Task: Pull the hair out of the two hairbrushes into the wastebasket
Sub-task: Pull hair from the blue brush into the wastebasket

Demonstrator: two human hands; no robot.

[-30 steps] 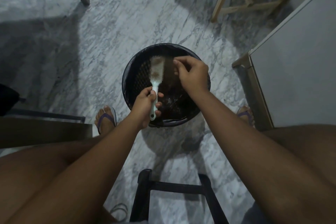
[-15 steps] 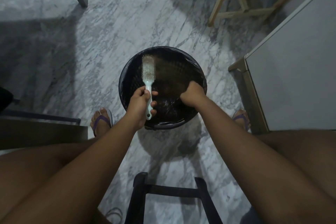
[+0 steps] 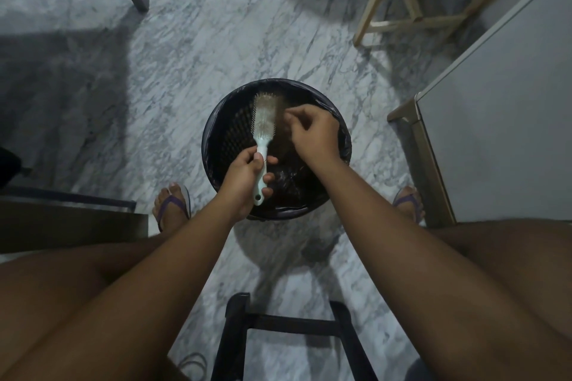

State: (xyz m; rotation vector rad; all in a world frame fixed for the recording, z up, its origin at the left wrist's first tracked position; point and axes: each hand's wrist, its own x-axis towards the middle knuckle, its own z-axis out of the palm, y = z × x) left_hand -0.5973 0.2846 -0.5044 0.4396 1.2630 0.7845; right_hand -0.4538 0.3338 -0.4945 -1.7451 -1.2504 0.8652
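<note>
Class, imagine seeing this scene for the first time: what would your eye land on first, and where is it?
The pale hairbrush stands out, held by its handle in the left hand over the black-lined wastebasket at centre. The right hand pinches with its fingers at the hair matted in the bristles. Grey-veined marble floor lies all around.

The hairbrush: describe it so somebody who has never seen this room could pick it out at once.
Find the round black wastebasket in the middle of the marble floor. Over its opening the left hand holds the hairbrush by its handle, while the right hand pinches hair at the bristles. It is the only pale, mint-white thing against that dark basket.
</note>
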